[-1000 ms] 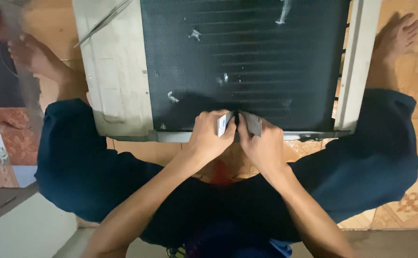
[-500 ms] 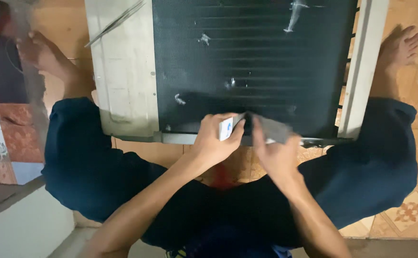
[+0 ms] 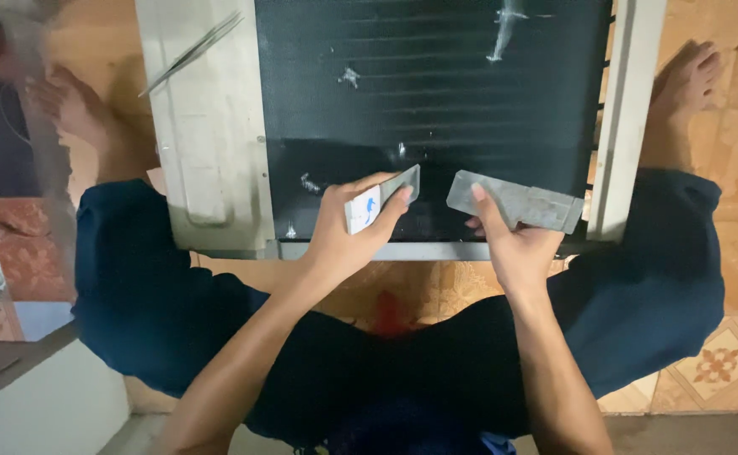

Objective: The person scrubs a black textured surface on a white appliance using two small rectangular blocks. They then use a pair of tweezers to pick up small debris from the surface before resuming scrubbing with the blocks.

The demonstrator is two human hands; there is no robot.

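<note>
Grey strip clenched in right hand; left hand fingers grasp white card over black finned coil.

The scene is dim and warm-toned, lit softly from above with no hard shadows. The dark finned panel swallows most light; only pale scuffs on it catch a faint sheen. The left hand and right hand are fairly sharp, while the upper left corner smears into motion blur. Wide-angle distortion bows the pale metal frame and stretches the tiled floor at the edges
</note>
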